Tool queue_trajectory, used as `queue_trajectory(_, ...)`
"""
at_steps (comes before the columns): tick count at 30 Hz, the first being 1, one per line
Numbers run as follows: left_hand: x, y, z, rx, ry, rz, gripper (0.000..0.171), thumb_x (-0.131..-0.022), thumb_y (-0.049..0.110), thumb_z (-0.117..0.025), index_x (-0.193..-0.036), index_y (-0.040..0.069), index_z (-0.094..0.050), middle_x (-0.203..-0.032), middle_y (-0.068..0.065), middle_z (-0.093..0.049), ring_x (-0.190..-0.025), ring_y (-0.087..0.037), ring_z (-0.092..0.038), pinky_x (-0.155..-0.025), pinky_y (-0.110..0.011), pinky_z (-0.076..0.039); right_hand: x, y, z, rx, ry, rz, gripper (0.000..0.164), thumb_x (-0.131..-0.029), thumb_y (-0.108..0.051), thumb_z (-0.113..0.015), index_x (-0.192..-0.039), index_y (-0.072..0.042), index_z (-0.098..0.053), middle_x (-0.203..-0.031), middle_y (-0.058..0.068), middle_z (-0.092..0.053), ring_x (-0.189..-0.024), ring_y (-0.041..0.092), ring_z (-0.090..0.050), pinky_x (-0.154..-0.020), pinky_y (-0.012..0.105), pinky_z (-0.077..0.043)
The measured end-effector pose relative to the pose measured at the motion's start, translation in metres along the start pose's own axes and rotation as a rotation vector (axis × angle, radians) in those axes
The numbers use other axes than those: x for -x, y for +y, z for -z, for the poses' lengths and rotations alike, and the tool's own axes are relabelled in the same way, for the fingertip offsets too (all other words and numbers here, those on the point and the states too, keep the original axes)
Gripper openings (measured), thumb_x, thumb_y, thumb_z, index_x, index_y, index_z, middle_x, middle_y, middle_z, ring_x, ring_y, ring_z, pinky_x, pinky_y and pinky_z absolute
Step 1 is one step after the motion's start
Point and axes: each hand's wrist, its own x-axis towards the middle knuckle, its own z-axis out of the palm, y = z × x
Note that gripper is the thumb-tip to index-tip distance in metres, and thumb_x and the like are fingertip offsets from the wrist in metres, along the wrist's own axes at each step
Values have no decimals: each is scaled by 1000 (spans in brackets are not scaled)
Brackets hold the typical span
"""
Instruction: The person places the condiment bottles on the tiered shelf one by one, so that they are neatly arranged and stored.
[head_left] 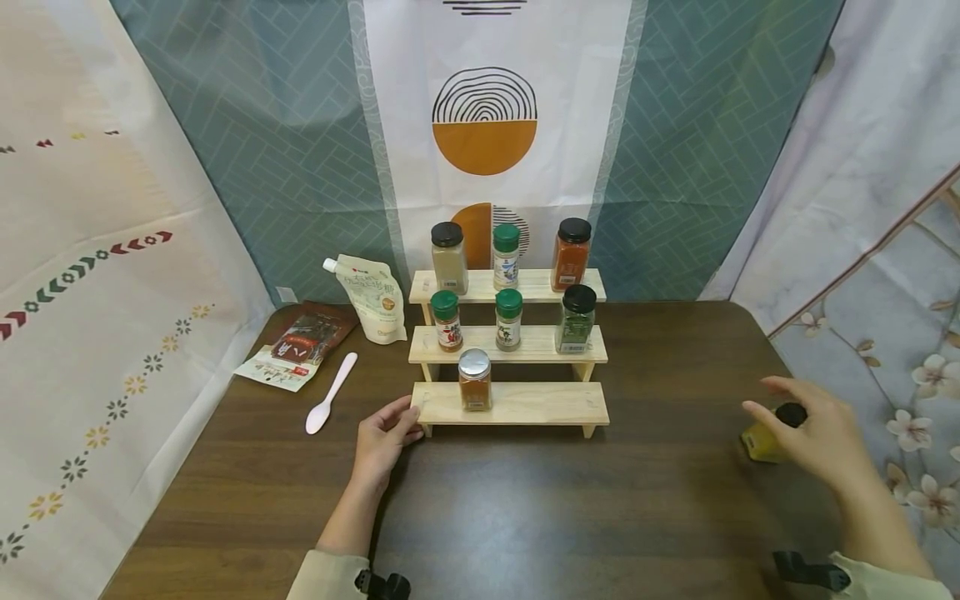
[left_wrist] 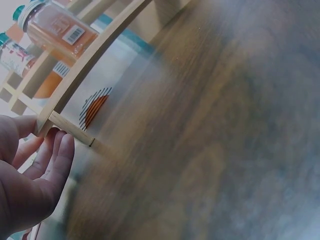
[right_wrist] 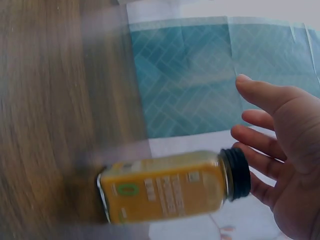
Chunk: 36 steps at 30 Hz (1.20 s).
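A three-step wooden spice rack (head_left: 517,403) stands mid-table. My left hand (head_left: 386,442) pinches the left end of its lowest step; in the left wrist view the thumb is at the board's edge and the fingers (left_wrist: 59,155) curl below. At the table's right side stands a jar of yellow powder (right_wrist: 170,192) with a black lid. Beside that jar is my right hand (head_left: 821,429), thumb and fingers spread wide apart. Its fingers are close to the lid in the right wrist view; whether they touch it I cannot tell. A silver-lidded spice jar (head_left: 475,382) sits on the lowest step.
Several green- and black-lidded jars, including a red-orange one (head_left: 572,254) and a green herb one (head_left: 576,321), fill the upper steps. Left of the rack are a spouted pouch (head_left: 370,298), a brown packet (head_left: 303,343) and a white spoon (head_left: 332,393). Cloths hang around the table.
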Motion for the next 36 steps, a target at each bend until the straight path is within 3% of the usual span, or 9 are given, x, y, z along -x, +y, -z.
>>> queue_trajectory(8,0,0,0,3,3,8,34,-97,3,-68,-128,-11,-63,-100,-16,-72,-75,-14,-69,-69,-26,-62,10,18,10,71,-62,-3,55,-78,-21,-88,-117,8,-64,-113,32,-64,-102,54,-56,-82,66,-43)
queue_trajectory(11,0,0,0,-5,2,1,35,-97,3,-68,-128,-11,-62,-101,-16,-72,-75,-14,-69,-69,-26,-62,12,20,13,108,-105,-44,57,-78,-27,-88,-116,7,-64,-113,35,-63,-98,57,-57,-77,67,-45)
queue_trajectory(13,0,0,0,-6,3,2,35,-97,4,-68,-128,-11,-62,-101,-16,-72,-75,-14,-69,-69,-26,-62,13,20,15,132,-129,-65,58,-78,-30,-89,-115,7,-64,-109,37,-64,-85,52,-61,-70,65,-47)
queue_trajectory(16,-1,0,1,-13,2,11,34,-97,4,-68,-128,-9,-64,-101,-16,-72,-76,-14,-69,-70,-26,-62,13,20,19,155,-174,-83,58,-79,-32,-88,-116,6,-65,-100,36,-65,-62,35,-57,-55,55,-48)
queue_trajectory(19,-1,1,1,-17,1,20,33,-98,5,-68,-128,-7,-64,-102,-15,-71,-77,-15,-70,-71,-27,-62,12,20,21,152,-203,-78,57,-80,-31,-87,-117,6,-65,-92,33,-66,-56,21,-49,-52,50,-46)
queue_trajectory(21,-1,1,1,-21,2,22,33,-98,5,-67,-128,-7,-64,-102,-15,-71,-77,-15,-69,-71,-27,-62,12,21,21,156,-206,-64,57,-80,-31,-87,-116,7,-65,-90,32,-66,-57,24,-53,-52,54,-48)
queue_trajectory(26,0,1,0,-29,1,24,33,-98,7,-68,-128,-6,-64,-102,-15,-71,-78,-15,-69,-72,-27,-62,12,20,16,157,-164,-11,54,-78,-29,-89,-111,8,-67,-95,35,-67,-74,48,-63,-60,65,-49)
queue_trajectory(30,-1,1,0,-28,2,24,33,-98,7,-68,-128,-6,-65,-103,-16,-71,-78,-15,-69,-72,-27,-62,9,13,10,123,-111,41,52,-76,-25,-90,-110,7,-69,-95,33,-69,-78,52,-64,-64,66,-49)
queue_trajectory(36,-1,1,0,-23,2,17,33,-98,5,-67,-128,-7,-64,-102,-16,-72,-76,-15,-69,-70,-27,-62,1,0,-1,85,-82,54,53,-78,-26,-89,-114,7,-68,-102,34,-67,-85,55,-63,-67,69,-49)
